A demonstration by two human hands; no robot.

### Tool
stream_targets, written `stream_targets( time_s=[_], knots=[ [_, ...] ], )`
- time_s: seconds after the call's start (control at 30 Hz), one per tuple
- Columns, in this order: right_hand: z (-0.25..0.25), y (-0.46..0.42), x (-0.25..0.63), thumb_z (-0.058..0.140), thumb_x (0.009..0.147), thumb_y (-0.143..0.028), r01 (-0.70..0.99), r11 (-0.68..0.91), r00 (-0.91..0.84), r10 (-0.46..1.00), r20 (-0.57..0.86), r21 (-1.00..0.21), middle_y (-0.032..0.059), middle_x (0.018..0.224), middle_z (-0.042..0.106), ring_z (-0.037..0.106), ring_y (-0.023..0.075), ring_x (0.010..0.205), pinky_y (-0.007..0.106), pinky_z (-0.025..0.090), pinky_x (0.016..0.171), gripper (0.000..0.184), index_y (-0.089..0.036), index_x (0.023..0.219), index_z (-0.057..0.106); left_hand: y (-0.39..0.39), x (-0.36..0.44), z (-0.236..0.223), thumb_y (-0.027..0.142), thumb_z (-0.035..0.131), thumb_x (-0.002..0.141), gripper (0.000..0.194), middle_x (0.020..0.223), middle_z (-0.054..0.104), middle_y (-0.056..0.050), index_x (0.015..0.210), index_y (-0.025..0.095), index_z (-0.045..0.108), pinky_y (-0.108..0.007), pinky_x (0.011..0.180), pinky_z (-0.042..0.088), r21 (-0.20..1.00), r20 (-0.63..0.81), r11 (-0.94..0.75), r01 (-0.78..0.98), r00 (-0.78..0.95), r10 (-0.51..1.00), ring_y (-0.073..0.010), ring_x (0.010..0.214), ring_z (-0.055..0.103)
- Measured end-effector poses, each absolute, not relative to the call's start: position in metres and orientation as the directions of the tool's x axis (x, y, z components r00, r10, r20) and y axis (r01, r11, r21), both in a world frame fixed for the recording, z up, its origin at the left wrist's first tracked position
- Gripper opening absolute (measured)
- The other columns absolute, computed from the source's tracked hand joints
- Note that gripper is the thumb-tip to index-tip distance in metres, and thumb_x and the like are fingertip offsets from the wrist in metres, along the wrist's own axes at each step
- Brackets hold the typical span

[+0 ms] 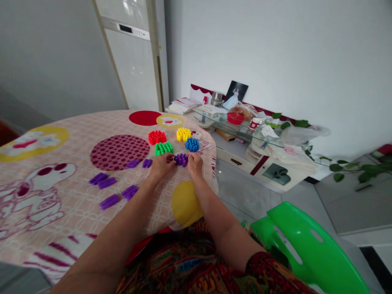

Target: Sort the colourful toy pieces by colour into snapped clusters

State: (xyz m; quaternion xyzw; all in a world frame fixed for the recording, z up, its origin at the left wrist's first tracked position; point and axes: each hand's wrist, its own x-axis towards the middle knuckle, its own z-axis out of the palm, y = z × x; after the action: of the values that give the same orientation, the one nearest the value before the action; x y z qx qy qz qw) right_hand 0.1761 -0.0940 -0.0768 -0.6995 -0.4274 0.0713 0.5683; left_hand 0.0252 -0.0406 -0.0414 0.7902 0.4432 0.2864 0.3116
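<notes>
On the patterned tablecloth [70, 192], my left hand [161, 164] and my right hand [194, 163] both pinch a purple bristle-block cluster [181, 159] between them, fingers closed on its two sides. Just beyond lie a green cluster [163, 148], a red cluster [157, 136], a yellow cluster [183, 134] and a blue cluster [192, 144]. Several loose purple bristle blocks [108, 188] are scattered to the left of my left forearm, with two more purple pieces [139, 163] close to my left hand.
A low glass-topped cabinet [245, 134] with papers, a red bowl [235, 118] and a photo stands past the table's right edge. A green plastic chair [303, 245] is at lower right. A tall white appliance [134, 53] stands behind the table.
</notes>
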Motion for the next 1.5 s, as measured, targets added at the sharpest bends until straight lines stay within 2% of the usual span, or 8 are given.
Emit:
stream_targets(
  time_s=[0.17,0.4,0.57,0.83,1.03,1.2,1.4,1.5],
  knots=[
    [-0.075,-0.095,0.175,0.045,0.086,-0.015,0.522,-0.017,0.629,0.682,0.372,-0.853,0.0043,0.095,0.077,0.067,0.0203,0.095,0.03,0.049,0.091,0.031,-0.021,0.088,0.075,-0.043,0.017,-0.036,0.022,0.062,0.079,0.035,0.105,0.077,-0.009,0.112,0.014,0.069,-0.035,0.092,0.058,0.716,0.227,-0.445,0.537,0.424,0.877,-0.0221,0.095,0.073],
    [-0.074,-0.096,0.174,0.045,0.084,-0.016,0.5,0.003,0.631,0.684,0.366,-0.866,0.0045,0.093,0.077,0.067,0.0209,0.096,0.031,0.049,0.093,0.03,-0.021,0.088,0.074,-0.05,-0.011,-0.025,0.023,0.063,0.078,0.026,0.102,0.078,-0.007,0.102,0.017,0.073,-0.035,0.092,0.057,0.713,0.264,-0.451,0.538,0.389,0.882,-0.0225,0.092,0.074],
    [-0.072,-0.101,0.174,0.043,0.083,-0.018,0.508,-0.01,0.615,0.704,0.355,-0.861,0.011,0.099,0.077,0.067,0.0243,0.097,0.034,0.048,0.092,0.034,-0.016,0.09,0.076,-0.052,-0.049,-0.009,0.025,0.062,0.078,0.028,0.102,0.079,-0.006,0.102,0.018,0.075,-0.031,0.087,0.056,0.701,0.275,-0.444,0.559,0.362,0.891,-0.0205,0.091,0.073],
    [-0.08,-0.101,0.177,0.043,0.081,-0.025,0.52,0.053,0.603,0.685,0.409,-0.853,0.0115,0.094,0.077,0.065,0.0243,0.09,0.035,0.049,0.086,0.036,-0.016,0.09,0.077,-0.041,-0.142,0.011,0.028,0.063,0.075,0.032,0.074,0.075,-0.005,0.099,0.015,0.079,-0.026,0.067,0.05,0.621,0.164,-0.278,0.733,0.225,0.96,-0.0203,0.072,0.069],
    [-0.085,-0.101,0.181,0.043,0.081,-0.028,0.551,0.077,0.579,0.681,0.447,-0.831,0.0129,0.094,0.077,0.065,0.0253,0.089,0.037,0.049,0.086,0.038,-0.015,0.09,0.077,-0.039,-0.178,0.004,0.023,0.067,0.073,0.022,0.076,0.076,-0.006,0.089,0.016,0.08,-0.026,0.066,0.046,0.487,0.108,-0.14,0.862,0.1,0.989,-0.0196,0.073,0.068],
    [-0.086,-0.099,0.181,0.043,0.079,-0.028,0.559,0.074,0.6,0.652,0.464,-0.826,0.0121,0.091,0.077,0.065,0.025,0.089,0.036,0.049,0.085,0.037,-0.016,0.086,0.077,-0.04,-0.177,-0.007,0.019,0.072,0.068,0.018,0.075,0.076,-0.001,0.084,0.023,0.08,-0.024,0.066,0.046,0.452,-0.034,-0.156,0.878,0.192,0.981,-0.0175,0.072,0.067],
    [-0.086,-0.098,0.179,0.042,0.081,-0.029,0.539,0.07,0.607,0.659,0.444,-0.84,0.0134,0.094,0.076,0.065,0.0251,0.089,0.037,0.049,0.088,0.039,-0.015,0.088,0.077,-0.046,-0.156,-0.014,0.023,0.076,0.067,0.014,0.078,0.076,-0.003,0.081,0.023,0.08,-0.027,0.067,0.043,0.314,0.007,-0.31,0.897,0.324,0.946,-0.0199,0.075,0.066],
    [-0.085,-0.099,0.179,0.042,0.08,-0.028,0.529,0.058,0.615,0.662,0.429,-0.847,0.0137,0.096,0.076,0.065,0.0259,0.091,0.038,0.049,0.089,0.039,-0.014,0.09,0.077,-0.045,-0.147,-0.012,0.024,0.078,0.066,0.009,0.075,0.075,-0.003,0.075,0.022,0.078,-0.027,0.066,0.043,0.358,0.054,-0.297,0.886,0.297,0.953,-0.0196,0.073,0.065]
  ],
)
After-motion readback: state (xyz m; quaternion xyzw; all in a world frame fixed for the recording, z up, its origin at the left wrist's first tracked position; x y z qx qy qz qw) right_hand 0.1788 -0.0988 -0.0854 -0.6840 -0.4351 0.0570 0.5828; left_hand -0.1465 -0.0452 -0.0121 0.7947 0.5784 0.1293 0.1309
